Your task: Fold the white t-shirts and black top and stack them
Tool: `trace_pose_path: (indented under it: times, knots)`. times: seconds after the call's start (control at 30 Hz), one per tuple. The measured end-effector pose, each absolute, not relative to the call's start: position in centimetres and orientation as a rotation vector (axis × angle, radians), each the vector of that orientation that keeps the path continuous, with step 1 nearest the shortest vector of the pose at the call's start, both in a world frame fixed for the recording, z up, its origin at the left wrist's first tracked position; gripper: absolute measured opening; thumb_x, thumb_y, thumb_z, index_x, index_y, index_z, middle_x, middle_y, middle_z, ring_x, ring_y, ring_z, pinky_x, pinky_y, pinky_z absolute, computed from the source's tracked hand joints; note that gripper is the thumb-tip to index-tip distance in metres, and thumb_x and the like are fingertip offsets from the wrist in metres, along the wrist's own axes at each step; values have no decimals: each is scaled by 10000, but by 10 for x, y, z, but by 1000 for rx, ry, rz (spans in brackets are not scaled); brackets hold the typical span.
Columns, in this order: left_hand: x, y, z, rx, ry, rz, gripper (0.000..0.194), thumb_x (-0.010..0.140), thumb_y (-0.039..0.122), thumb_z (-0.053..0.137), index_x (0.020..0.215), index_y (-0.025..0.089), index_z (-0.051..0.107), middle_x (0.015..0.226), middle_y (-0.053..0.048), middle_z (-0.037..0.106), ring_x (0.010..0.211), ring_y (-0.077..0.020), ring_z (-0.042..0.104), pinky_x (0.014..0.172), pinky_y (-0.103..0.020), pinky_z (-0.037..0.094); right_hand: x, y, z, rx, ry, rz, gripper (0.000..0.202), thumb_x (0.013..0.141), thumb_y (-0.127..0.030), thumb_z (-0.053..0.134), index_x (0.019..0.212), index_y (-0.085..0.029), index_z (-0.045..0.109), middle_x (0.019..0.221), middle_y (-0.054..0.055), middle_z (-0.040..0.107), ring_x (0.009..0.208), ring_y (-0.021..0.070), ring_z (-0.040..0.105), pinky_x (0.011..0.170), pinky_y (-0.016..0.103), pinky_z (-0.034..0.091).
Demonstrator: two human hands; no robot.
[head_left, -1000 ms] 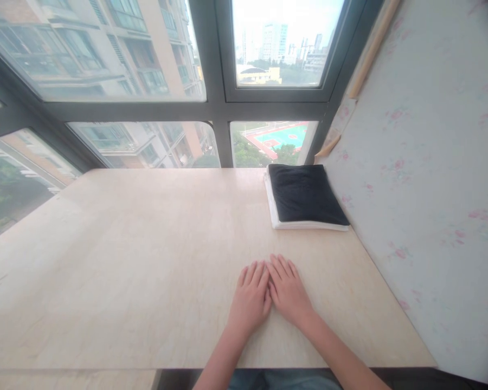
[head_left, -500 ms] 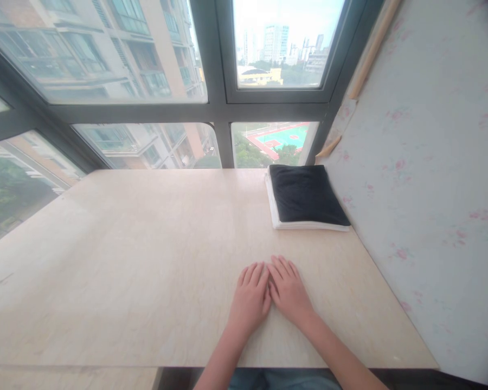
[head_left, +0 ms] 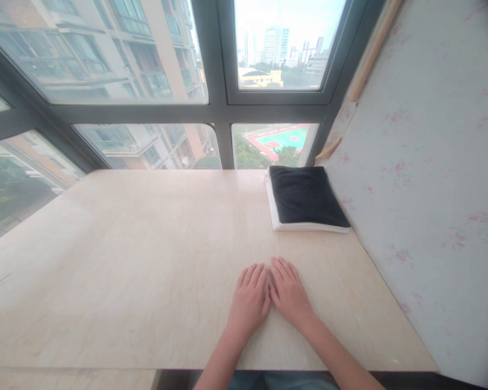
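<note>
Head view: looking forward and down over table (head_left: 146, 260), with stack (head_left: 309, 197) beyond both hands.
Stack: lying flat on table, neatly folded, untouched; near right corner at or just beside wall (head_left: 431, 162), contact hard to tell.
Black cloth (head_left: 303, 189): covering top of stack, lightly wrinkled.
White layer (head_left: 274, 208): under black cloth, showing along near and left edges of stack.
Left hand (head_left: 248, 299): resting palm down on table, nearer than stack and a little left of it; fingers extended, slightly bent, released.
Right hand (head_left: 288, 291): resting palm down on table, in front of left part of stack, apart from it; fingers extended, likewise released.
Thumbs (head_left: 265, 302): side by side, in front of stack; cannot tell whether touching.
Table: pale, faintly streaked, reaching well left of stack.
Wall: white with pink flowers, right of stack.
Strip (head_left: 374, 54): wooden, slanting upward beyond stack and to its right.
Frame (head_left: 217, 112): dark grey, beyond stack.
Court (head_left: 287, 138): green and red, outside, beyond stack.
Building (head_left: 158, 49): outside, beyond stack and farther left.
</note>
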State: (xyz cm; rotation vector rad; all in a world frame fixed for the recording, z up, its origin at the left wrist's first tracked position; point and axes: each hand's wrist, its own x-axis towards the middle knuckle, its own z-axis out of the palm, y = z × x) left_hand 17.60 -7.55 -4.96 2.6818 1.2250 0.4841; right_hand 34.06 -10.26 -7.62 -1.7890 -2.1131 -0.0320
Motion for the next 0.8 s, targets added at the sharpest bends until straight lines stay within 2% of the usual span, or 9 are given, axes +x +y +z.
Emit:
trace_pose_path:
  times: [0.23,0.43,0.6,0.8]
  knots:
    - [176,-75,-52,2690,1216,502,468,916,209,444,1377,182,518,1497,-103,478,1407,-273,402,1168,-507,337,341,-102,-81,-1782,-2098,-55,500,945,-259,410,1422,-133,494,1498,108,460,1438,229,339,1190,447,296]
    - [176,-76,-50,2679,1226,479,478,918,209,448,1394,194,494,1500,-87,476,1413,-262,396,1180,-494,328,341,-103,-77,-1777,-2107,-28,417,951,-254,409,1319,-169,587,1507,74,455,1432,240,348,1190,452,286]
    - [176,-76,-49,2687,1230,468,507,921,208,437,1425,159,451,1502,-97,473,1412,-271,396,1182,-489,327,340,-103,-73,-1780,-2095,-10,410,946,-241,415,1308,-164,591,1503,72,460,1424,243,359,1185,456,289]
    - [176,-76,-50,2705,1235,426,446,933,221,429,1369,164,503,1513,-92,460,1421,-272,382,1188,-493,319,340,-103,-73,-1775,-2096,-28,432,952,-241,394,1332,-130,568,1497,92,465,1422,251,363,1181,457,295]
